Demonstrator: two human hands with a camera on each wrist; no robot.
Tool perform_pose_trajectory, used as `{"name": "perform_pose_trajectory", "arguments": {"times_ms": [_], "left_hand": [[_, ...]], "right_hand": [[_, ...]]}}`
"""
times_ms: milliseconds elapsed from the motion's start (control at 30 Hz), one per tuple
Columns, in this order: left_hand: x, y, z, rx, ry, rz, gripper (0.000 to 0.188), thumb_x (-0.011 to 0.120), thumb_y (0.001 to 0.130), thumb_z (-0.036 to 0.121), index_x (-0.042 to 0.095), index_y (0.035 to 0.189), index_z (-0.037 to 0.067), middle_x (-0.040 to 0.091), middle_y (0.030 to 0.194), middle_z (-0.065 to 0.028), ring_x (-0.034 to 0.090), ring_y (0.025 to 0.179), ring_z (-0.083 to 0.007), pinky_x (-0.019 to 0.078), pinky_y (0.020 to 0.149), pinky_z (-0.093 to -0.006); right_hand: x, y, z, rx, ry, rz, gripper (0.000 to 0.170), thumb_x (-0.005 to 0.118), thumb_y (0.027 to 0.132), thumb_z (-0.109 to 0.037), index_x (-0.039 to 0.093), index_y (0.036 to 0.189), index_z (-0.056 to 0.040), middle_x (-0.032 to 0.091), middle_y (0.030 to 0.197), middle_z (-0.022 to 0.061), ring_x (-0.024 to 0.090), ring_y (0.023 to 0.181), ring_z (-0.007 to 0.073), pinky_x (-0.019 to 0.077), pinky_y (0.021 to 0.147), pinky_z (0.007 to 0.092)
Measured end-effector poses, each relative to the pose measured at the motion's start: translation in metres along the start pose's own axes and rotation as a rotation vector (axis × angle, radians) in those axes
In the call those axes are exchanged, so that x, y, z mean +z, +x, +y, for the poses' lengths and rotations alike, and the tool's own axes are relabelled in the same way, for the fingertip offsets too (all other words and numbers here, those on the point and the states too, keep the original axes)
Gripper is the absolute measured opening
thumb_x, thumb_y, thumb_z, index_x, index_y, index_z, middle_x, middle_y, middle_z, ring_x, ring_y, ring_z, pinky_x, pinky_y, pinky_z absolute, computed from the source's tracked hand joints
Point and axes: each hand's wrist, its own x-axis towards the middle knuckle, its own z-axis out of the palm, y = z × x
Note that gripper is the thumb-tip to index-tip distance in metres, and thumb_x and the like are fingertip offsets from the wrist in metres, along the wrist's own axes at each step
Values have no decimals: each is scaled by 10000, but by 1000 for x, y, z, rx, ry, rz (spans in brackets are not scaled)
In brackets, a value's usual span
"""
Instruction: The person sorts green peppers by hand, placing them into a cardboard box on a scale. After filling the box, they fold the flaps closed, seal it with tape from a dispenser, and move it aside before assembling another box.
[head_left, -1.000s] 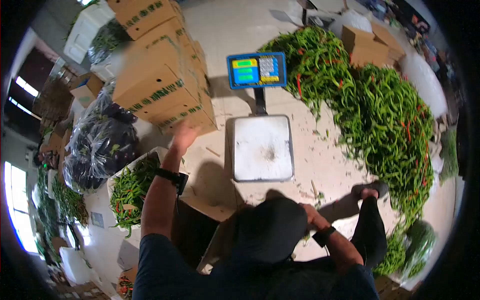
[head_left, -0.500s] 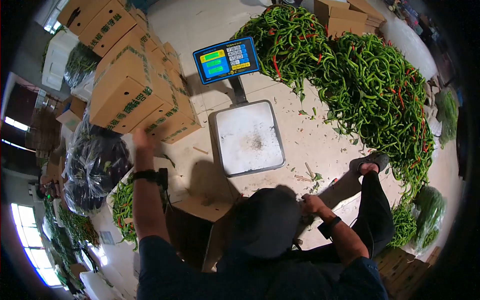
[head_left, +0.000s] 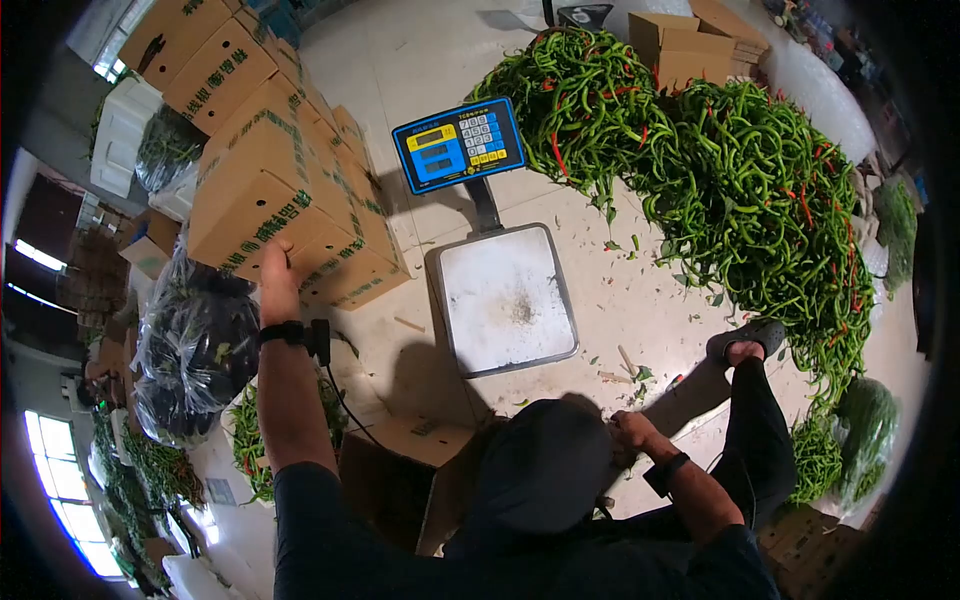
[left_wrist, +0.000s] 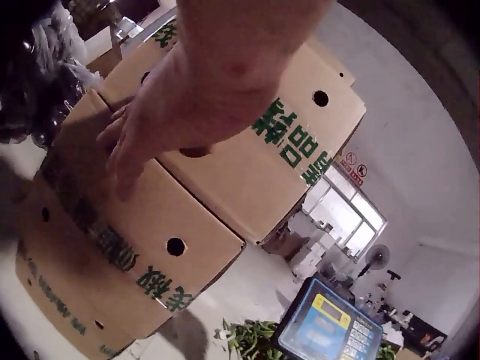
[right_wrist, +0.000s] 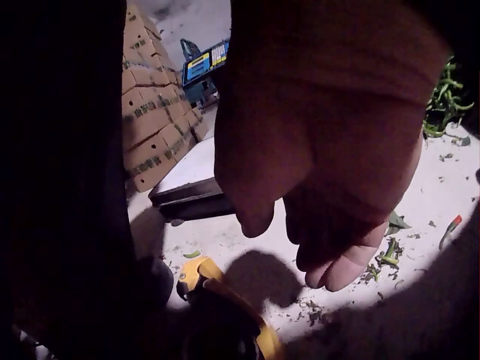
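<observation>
My left hand (head_left: 277,268) is at the front of a stacked cardboard box (head_left: 262,200) with green printing. In the left wrist view its fingers lie extended across the box faces, near a round hole (left_wrist: 175,247) in the lower box. My right hand (right_wrist: 330,180) hangs with loosely bent fingers and nothing between them, above the floor. Below it in the right wrist view lies a yellow-and-black tool (right_wrist: 199,276), partly in shadow. The platform scale (head_left: 508,298) stands in front of the person with a bare plate; its blue display (head_left: 459,146) faces them.
A long heap of green and red chili peppers (head_left: 740,180) curves along the right. An open cardboard box (head_left: 410,440) stands by the person's body, beside a crate of peppers (head_left: 245,440). Plastic bags of dark produce (head_left: 195,350) sit at left. Stems and leaf scraps litter the floor.
My left hand has moved left and stays at the stacked box's front. The head view has shifted. The scale's green-lit readouts now look dark. My right hand has hardly moved.
</observation>
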Motion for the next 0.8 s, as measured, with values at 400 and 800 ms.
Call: {"name": "perform_pose_trajectory", "arguments": {"times_ms": [400, 800], "left_hand": [[77, -143, -139, -433, 290, -910, 478, 493, 1006, 296, 503, 1351, -34, 632, 1246, -171, 645, 1120, -329, 544, 927, -465], [120, -213, -285, 203, 1657, -1033, 659, 700, 844, 420, 599, 1303, -42, 642, 1246, -262, 590, 1217, -382, 456, 1022, -399]], "right_hand": [[17, -10, 51, 192, -81, 134, 450, 723, 799, -385, 676, 1019, 5, 692, 1010, 262, 661, 992, 432, 536, 842, 489], [55, 27, 11, 104, -113, -12, 311, 646, 857, -271, 700, 1037, -23, 718, 1062, 183, 707, 976, 336, 577, 811, 451]]}}
